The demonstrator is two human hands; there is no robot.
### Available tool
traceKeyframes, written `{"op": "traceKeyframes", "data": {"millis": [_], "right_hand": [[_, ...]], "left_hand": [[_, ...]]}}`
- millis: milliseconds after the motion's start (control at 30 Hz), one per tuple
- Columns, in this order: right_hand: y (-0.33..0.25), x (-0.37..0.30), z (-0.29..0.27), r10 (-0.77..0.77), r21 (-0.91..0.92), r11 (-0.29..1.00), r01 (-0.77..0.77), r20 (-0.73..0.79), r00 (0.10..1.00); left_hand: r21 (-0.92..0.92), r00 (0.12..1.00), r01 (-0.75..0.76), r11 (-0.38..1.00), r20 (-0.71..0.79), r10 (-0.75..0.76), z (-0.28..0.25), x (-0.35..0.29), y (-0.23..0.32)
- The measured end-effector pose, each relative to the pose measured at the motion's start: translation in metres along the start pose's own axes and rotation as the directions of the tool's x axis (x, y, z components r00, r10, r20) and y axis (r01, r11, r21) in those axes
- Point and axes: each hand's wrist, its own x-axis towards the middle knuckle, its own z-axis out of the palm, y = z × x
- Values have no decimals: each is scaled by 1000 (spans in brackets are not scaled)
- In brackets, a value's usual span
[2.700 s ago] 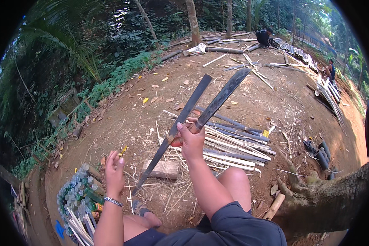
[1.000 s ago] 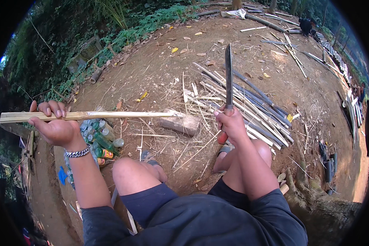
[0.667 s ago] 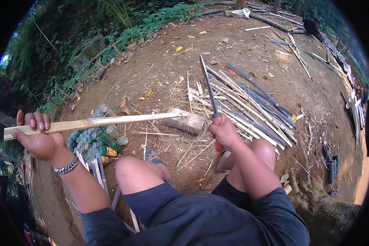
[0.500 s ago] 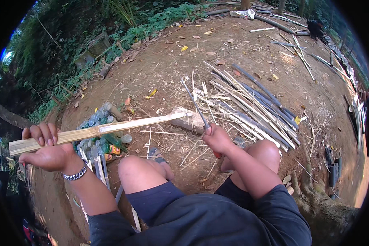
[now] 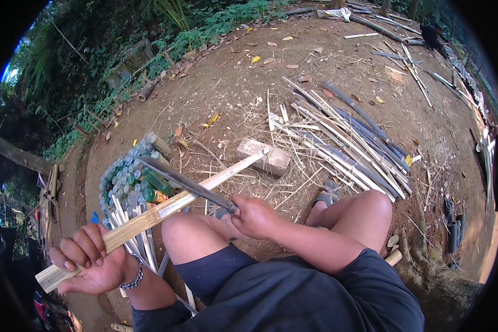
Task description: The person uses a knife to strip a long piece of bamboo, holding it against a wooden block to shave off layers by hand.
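My left hand (image 5: 97,264) is closed round the near end of a long split bamboo strip (image 5: 139,223), its pale inner face showing. The strip slants away to the right, and its far tip rests on a squared wooden block (image 5: 279,160) on the ground. My right hand (image 5: 255,216) grips a machete (image 5: 174,177), with the handle mostly hidden in the fist. Pointing to the far left, the dark blade crosses over the strip near its middle. Whether it touches the bamboo I cannot tell.
Split bamboo strips (image 5: 337,138) lie piled to the right of the block. At left is a heap of clear and green bottles (image 5: 124,177), with upright pale strips (image 5: 144,243) nearer me. Tree roots (image 5: 426,265) spread at lower right; a dark animal (image 5: 430,35) stands far right.
The machete has swung left from pointing away beside the block to lying across the strip. My left hand has moved nearer and right, steepening the strip's slant.
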Motion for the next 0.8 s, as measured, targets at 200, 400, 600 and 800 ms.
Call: {"op": "traceKeyframes", "data": {"millis": [200,400,600,800], "right_hand": [[45,7,-21,241,-23,971,-240,39,970],[33,3,5,183,34,982,-185,59,981],[27,-1,-15,201,43,978,-205,78,976],[11,-4,3,-27,36,999,27,-8,1000]], "left_hand": [[1,999,-34,999,-24,34,14,-13,-3],[75,998,-28,997,-61,32,20,-9,-2],[29,1000,16,999,4,-16,13,-6,2],[31,999,41,999,11,-42,15,-2,-3]]}}
